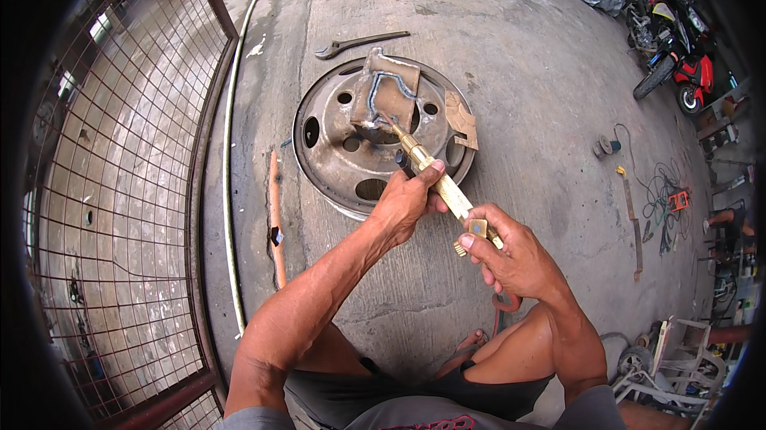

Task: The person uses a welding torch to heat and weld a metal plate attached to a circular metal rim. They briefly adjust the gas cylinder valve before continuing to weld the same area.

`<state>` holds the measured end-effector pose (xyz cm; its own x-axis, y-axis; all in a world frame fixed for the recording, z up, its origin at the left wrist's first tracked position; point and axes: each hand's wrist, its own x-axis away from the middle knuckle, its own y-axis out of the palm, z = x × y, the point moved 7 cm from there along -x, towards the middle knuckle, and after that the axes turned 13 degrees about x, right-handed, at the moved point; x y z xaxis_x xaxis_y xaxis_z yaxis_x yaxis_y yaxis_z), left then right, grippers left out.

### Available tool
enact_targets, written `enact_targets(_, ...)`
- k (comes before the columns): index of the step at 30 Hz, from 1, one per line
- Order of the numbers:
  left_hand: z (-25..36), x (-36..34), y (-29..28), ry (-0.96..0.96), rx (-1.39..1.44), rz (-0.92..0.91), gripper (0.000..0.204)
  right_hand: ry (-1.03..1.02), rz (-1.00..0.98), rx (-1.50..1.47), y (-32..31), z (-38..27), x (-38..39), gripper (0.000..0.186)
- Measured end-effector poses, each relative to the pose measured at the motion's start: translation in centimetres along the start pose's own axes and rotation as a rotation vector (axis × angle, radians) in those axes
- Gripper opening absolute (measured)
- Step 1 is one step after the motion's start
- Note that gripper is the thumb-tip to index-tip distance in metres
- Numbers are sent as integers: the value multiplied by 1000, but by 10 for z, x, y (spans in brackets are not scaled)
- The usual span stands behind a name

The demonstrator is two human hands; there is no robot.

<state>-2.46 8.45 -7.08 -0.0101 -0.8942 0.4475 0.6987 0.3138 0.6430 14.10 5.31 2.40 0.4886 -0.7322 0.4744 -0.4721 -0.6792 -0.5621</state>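
My left hand (407,203) grips the middle of a brass cutting torch (443,187), with a small black item (403,160) beside its thumb. My right hand (511,250) is closed on the torch's rear, thumb by the valve fittings. The torch tip points down onto a rusty metal piece (399,87), marked with a bluish-edged outline, lying on a round steel wheel (319,159). A torn brown cardboard scrap (463,119) rests on the wheel's right side. A red hose (503,302) hangs below my right hand.
A wrench (351,45) lies behind the wheel, an orange pipe (275,207) to its left. A mesh gate (120,191) and pale hose (233,111) run along the left. Motorcycles (678,63), coiled cables (662,199), another person (730,222) and a metal frame (670,366) are at right.
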Motion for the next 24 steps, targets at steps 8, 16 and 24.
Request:
enact_targets(8, -2, -4, -4, 10, -4, 12, 42, -14, -4, 16, 1, -1, -1, 35)
enact_targets(16, -2, -3, -4, 0, -3, 7, 42, -14, -6, 25, 1, 0, -1, 34)
enact_targets(24, -2, -2, -3, 1, 18, 8, 41, -12, 1, 36, 0, -2, -1, 33)
